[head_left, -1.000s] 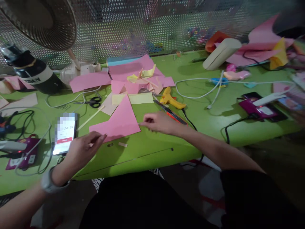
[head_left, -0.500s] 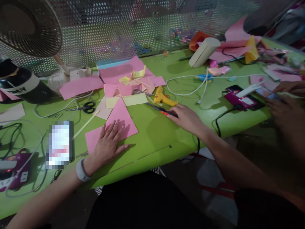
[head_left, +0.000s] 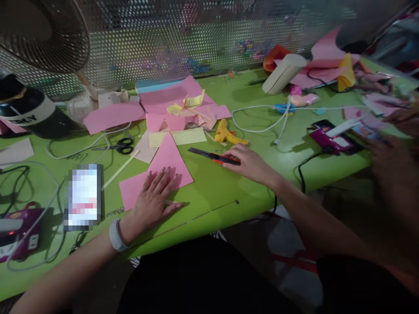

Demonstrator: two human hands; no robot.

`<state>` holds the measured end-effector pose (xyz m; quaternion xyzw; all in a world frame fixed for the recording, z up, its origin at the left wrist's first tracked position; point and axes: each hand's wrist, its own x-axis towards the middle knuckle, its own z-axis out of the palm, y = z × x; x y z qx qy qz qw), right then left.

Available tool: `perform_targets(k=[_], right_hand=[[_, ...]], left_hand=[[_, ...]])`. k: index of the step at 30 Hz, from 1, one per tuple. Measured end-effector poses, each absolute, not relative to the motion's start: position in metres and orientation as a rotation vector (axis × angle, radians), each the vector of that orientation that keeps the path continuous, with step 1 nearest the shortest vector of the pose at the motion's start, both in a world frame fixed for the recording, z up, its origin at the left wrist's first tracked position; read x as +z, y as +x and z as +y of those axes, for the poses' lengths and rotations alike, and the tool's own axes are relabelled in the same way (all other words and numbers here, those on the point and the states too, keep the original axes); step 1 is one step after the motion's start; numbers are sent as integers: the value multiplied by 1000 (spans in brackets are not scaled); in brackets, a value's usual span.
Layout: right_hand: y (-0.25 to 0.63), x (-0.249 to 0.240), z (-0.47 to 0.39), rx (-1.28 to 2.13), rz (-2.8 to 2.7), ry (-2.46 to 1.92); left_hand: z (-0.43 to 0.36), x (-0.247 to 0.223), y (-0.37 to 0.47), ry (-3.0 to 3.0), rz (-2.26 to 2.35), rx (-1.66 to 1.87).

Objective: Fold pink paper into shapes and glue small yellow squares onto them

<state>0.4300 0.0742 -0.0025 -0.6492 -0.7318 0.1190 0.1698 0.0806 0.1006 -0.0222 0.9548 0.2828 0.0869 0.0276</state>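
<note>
My left hand lies flat with fingers spread on a pink sheet of paper near the front edge of the green table. My right hand grips the orange handle end of a black utility knife, whose dark blade end points left across the bare table. The knife sits just right of the pink sheet. A yellow glue gun lies just beyond my right hand.
A phone lies left of my left hand, scissors behind it. Pink and yellow paper scraps, cables, a fan and a mesh wall sit further back. Another person's blurred hands work at the right by a magenta device.
My left hand went from hovering by the phone to pressing flat on the pink sheet. My right hand left the sheet's corner, reached right and took hold of the knife, pulling it left.
</note>
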Motion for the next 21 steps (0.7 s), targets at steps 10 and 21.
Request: perform_targets(k=[10,21], right_hand=[[414,-3,92,225,-2258,-1709],[424,-1,92,383,-2317,-1571]], left_hand=[[102,-21,81,2956,816,276],[102,-21,81,2968,803,250]])
